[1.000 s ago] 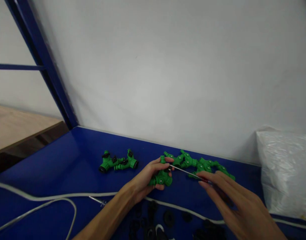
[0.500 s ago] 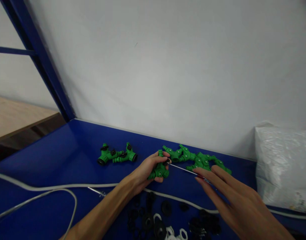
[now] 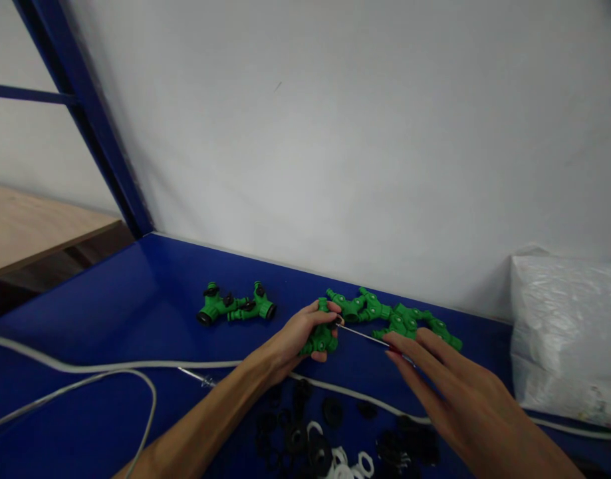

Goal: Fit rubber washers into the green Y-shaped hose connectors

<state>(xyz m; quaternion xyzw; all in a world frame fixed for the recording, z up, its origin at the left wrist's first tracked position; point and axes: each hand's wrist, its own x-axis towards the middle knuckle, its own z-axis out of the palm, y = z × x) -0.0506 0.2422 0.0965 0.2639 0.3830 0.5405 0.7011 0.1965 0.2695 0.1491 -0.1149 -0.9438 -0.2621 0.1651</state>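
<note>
My left hand [image 3: 299, 336] is closed round a green Y-shaped hose connector [image 3: 321, 340] just above the blue table. Between the thumb and fingers of my right hand [image 3: 449, 389] is a screwdriver [image 3: 366, 336] with a thin metal shaft and a reddish handle. Its tip meets the connector's side by my left fingertips, where a small dark part shows; the exact contact is hidden. Behind, more green connectors [image 3: 399, 319] lie in a row. Two green connectors with black fittings [image 3: 259, 304] rest further left.
Black rings and small black parts [image 3: 295, 436] lie at the front with several white rings [image 3: 365, 464]. A pale cable [image 3: 106, 366] crosses the table [image 3: 170, 266]. Another metal-shafted tool [image 3: 198, 377] lies beside my left forearm. A clear plastic bag [image 3: 567, 326] stands at right against the wall.
My right hand and the screwdriver have shifted slightly left. My left hand keeps its hold on the connector. The whole view has moved a little.
</note>
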